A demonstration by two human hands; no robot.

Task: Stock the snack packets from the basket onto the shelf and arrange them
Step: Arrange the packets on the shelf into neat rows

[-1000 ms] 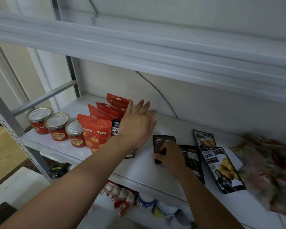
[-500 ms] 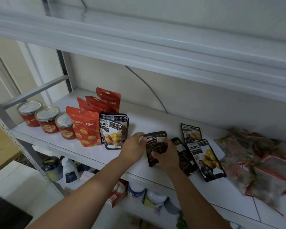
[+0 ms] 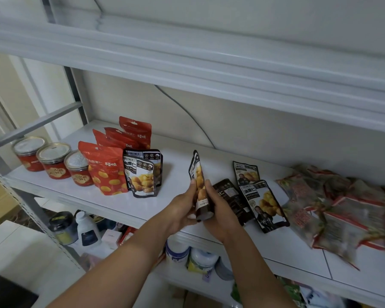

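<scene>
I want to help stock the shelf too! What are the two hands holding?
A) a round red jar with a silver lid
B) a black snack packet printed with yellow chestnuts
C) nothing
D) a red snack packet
B: the left hand and right hand both grip the black snack packet printed with yellow chestnuts, holding it upright.

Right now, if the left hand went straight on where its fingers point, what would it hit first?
Apart from the black packet it grips, the left hand faces bare shelf, then likely the back wall; depth is unclear.
</scene>
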